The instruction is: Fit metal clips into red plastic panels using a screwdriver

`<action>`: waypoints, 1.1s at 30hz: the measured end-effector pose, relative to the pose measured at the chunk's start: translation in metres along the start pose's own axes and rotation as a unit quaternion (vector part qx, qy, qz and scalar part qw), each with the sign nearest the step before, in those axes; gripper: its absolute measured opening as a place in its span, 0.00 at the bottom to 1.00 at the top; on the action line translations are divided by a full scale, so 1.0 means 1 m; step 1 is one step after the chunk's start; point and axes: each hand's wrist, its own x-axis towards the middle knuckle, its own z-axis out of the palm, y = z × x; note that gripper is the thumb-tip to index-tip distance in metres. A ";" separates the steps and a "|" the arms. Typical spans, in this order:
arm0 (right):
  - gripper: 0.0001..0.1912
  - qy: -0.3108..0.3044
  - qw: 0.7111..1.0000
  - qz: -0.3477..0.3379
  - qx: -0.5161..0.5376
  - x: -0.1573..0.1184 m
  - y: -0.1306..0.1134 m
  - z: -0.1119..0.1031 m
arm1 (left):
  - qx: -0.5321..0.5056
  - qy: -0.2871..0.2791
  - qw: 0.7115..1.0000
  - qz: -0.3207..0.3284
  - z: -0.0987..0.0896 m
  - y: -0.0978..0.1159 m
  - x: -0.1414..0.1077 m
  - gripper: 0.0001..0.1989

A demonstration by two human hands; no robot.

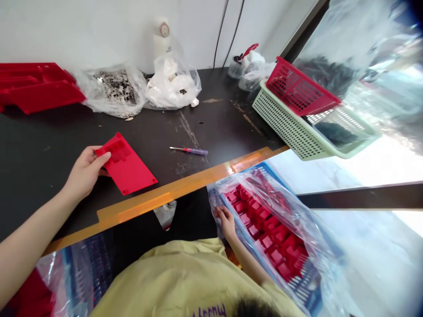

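My left hand [87,169] is closed on the edge of a flat red plastic panel [134,169], thumb on top, held over the dark table. The panel has small round corner holes and a few rectangular recesses at its far end. To its right lies a screwdriver [194,151] with a purple handle. My right hand [226,220] is low beside the lined blue crate [310,286], its fingers curled inward by the clear plastic liner [214,196]. Whether those fingers pinch anything is too small to make out. Inside the crate sit rows of red plastic parts [264,215].
Orange tape [185,187] covers the table's front edge. At the back are red bins [39,88], a bag of small metal pieces [115,86] and a white bag [172,90]. A red basket [300,88] rests on a pale green basket [287,119] at the right.
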 end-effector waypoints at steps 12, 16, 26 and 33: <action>0.21 0.214 0.903 -0.366 0.076 0.025 -0.211 0.010 | -0.024 -0.087 0.996 -0.017 -0.004 0.000 -0.005 0.13; 0.18 0.075 0.881 -0.465 0.040 0.060 -0.301 0.059 | -0.042 -0.113 0.993 -0.010 -0.004 -0.004 -0.004 0.15; 0.16 -0.209 0.841 -0.436 -0.245 0.186 -0.428 0.257 | -0.071 -0.140 0.988 0.002 -0.001 -0.016 0.001 0.15; 0.16 -0.269 0.825 -0.394 -0.304 0.206 -0.421 0.283 | -0.084 -0.161 0.983 0.014 -0.001 -0.023 0.006 0.14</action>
